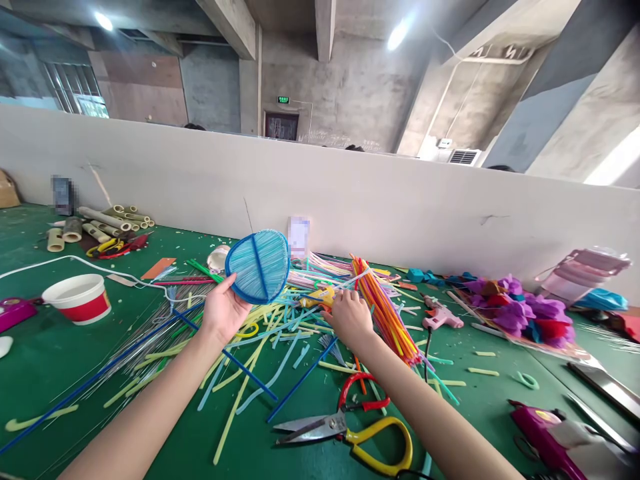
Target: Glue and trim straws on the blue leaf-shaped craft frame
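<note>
Bench (480, 407): green, strewn with stems and cuttings; clock directions are as pictured.
Stem bundle (387, 313): orange and yellow, slanting 11 to 5 o'clock, just beyond the right hand at 2 o'clock.
Scissors (336, 425): on the bench at 6 o'clock from the right hand, blades parted slightly, toward 9.
Blue panel (274, 263): near-round, raised above the litter; dark dividing strip runs 11 to 5 o'clock; sits at 10 o'clock from the right hand, left nearer.
Left hand (225, 315): grip closed on the panel's rim at 8 o'clock, thumb in front.
Right hand (353, 320): grip appears closed around the rear of a yellow tool (319, 297), apart from the panel; tip toward 9.
Hidden: left fingers behind the panel; right palm and tool handle; tool type uncertain.
Thin wire (248, 212): above the panel at 12 o'clock; attachment cannot be determined.
</note>
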`<state>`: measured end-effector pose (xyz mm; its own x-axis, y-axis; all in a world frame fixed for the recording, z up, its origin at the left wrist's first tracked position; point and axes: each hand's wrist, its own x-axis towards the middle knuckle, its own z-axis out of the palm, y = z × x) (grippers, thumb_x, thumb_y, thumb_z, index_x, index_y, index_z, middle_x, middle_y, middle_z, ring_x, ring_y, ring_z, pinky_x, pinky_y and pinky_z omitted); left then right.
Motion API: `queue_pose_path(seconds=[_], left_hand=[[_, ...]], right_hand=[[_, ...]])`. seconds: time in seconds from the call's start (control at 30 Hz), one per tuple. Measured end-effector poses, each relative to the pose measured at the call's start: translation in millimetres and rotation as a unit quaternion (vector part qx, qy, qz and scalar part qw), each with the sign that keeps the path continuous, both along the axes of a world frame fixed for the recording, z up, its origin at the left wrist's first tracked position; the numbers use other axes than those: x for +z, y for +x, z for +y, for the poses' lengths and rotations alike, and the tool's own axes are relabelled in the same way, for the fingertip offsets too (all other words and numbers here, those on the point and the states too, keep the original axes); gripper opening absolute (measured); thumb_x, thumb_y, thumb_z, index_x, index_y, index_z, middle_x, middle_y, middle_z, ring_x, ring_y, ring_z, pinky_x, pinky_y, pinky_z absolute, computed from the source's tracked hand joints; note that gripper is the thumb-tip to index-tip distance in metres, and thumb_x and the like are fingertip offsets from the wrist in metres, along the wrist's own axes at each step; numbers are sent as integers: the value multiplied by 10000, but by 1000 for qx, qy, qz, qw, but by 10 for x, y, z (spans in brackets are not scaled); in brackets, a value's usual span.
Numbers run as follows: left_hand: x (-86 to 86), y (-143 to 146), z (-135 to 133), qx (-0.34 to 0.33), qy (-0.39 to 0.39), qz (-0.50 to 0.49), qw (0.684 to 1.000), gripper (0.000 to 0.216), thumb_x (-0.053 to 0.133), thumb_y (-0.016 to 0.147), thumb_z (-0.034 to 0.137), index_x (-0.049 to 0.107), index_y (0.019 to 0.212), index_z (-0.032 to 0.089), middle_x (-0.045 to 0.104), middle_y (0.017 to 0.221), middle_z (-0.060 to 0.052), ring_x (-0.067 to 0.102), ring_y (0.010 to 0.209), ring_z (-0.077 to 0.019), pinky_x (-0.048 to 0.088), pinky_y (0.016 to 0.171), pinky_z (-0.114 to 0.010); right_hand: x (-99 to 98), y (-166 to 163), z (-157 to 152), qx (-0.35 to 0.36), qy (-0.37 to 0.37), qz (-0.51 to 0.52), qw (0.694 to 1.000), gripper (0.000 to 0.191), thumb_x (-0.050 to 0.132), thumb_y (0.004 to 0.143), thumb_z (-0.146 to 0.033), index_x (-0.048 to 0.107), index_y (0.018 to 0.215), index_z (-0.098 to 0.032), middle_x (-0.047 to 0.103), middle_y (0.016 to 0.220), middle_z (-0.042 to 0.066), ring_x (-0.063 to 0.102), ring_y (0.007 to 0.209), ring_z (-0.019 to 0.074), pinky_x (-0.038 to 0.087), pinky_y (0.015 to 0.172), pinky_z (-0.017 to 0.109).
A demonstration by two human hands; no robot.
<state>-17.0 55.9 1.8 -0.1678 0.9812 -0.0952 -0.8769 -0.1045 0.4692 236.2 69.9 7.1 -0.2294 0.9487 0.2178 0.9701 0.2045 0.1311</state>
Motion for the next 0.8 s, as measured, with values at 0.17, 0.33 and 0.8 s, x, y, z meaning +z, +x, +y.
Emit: queue_pose_path(seconds=[0.17,0.33,0.8], left_hand=[[20,25,-15,3,-9,14,1000,330,462,958,152,620,1247,124,762,1021,-118,732,810,-174,611,741,-316],[18,18,-20,-3,-9,14,1000,333,477,940,130,623,1238,115,763,1003,-117,730,801,-176,612,716,-305],[57,117,-67,-9,-32,39,999,389,526,840,29,643,1192,144,767,859,-64,701,643,-159,584,583,-259]], right_hand=[[166,93,-391,168,-75,5,983,130,600,901,-263,723,943,-266,681,1026,52,564,1036,230,451,857,309],[7,64,-644,315,-143,31,938,158,582,902,-178,706,985,-230,682,984,63,571,984,225,465,869,335],[1061,239,-688,237,144,634,722,180,634,902,-335,567,1038,-238,726,888,5,686,696,139,571,717,316]])
